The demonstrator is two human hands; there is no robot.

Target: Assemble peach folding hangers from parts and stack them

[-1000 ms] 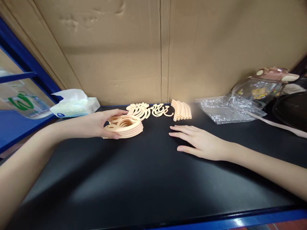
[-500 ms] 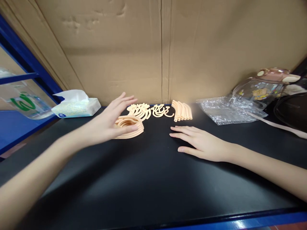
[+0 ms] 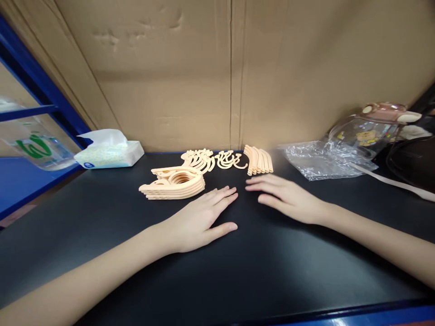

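My left hand (image 3: 200,219) lies palm down on the black table, fingers stretched out and thumb apart, holding nothing. Just beyond it is a stack of peach plastic hanger body pieces (image 3: 176,185). My right hand (image 3: 288,197) is open too, fingers pointing left, close in front of a row of curved peach hanger arm pieces (image 3: 258,160). Between the stack and that row, near the cardboard wall, lie loose hanger hooks (image 3: 227,160). A bunch of small curved peach parts (image 3: 199,160) sits left of the hooks.
A tissue pack (image 3: 110,151) stands at the back left. Crumpled clear plastic bags (image 3: 312,160) lie at the back right, beside a transparent bear-printed jug (image 3: 370,129) and its pale strap (image 3: 397,182). A cardboard wall (image 3: 170,72) closes off the back.
My left hand has come down from above the hanger stack and moved right and nearer, uncovering the stack. My right hand has shifted slightly.
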